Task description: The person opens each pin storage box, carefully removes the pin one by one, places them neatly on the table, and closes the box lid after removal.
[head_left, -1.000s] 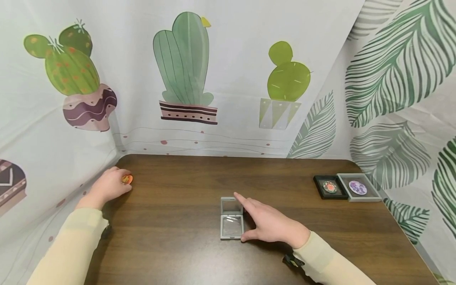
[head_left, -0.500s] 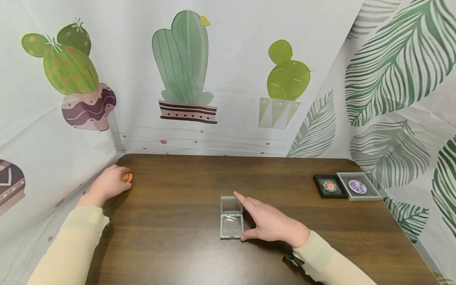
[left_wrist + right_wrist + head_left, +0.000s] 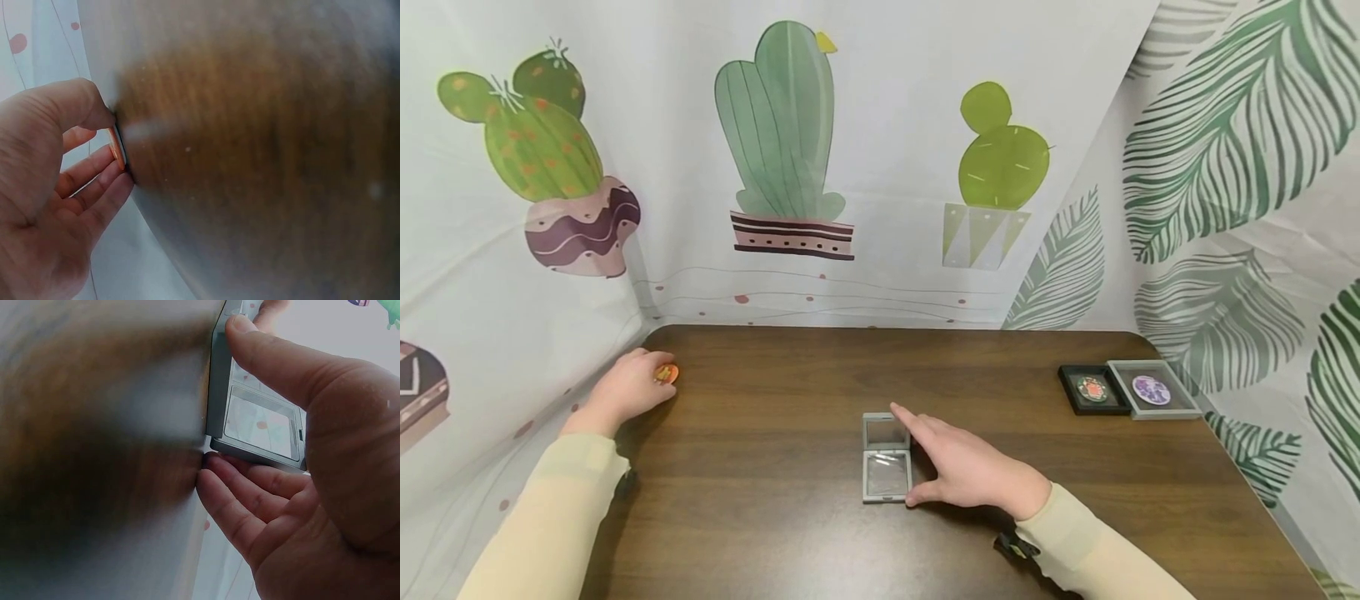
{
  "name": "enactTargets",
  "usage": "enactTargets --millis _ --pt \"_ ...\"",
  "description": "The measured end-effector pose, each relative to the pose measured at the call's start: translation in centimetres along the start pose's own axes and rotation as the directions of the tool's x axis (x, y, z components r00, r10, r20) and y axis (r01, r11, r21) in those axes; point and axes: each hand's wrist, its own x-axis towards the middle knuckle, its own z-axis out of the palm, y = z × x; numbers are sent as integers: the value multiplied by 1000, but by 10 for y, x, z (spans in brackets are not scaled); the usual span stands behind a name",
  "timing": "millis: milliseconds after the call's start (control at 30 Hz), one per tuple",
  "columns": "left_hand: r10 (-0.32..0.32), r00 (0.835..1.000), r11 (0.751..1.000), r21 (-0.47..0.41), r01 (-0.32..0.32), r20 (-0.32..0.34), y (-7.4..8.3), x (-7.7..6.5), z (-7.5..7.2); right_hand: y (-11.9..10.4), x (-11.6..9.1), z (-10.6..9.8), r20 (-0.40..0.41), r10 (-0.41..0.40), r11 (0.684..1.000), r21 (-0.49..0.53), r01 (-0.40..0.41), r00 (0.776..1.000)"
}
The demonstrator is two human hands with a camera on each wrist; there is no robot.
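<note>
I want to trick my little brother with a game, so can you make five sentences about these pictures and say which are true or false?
1. The left hand touches an orange disc. True.
2. The right hand touches the middle gray case. True.
3. The middle gray case is shut. False: it is open.
4. The black case is beside the far gray case. True.
5. The disc in the black case is purple. False: the purple disc is in the far gray case.

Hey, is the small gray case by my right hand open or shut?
Open: the gray case has its lid raised, angled up from its base in the right wrist view.
</note>
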Motion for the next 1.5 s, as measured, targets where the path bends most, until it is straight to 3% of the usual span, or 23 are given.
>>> enactTargets --millis 1067,1500 --pt "17 1000 1000 -14 -17 -15 0 1 0 1 0 1 -5 -6 1000 -8 6 1000" --pt "3 999 998 -57 -5 -46 -3 -7 1 0 0 0 -3 3 1000 -1 -3 1000"
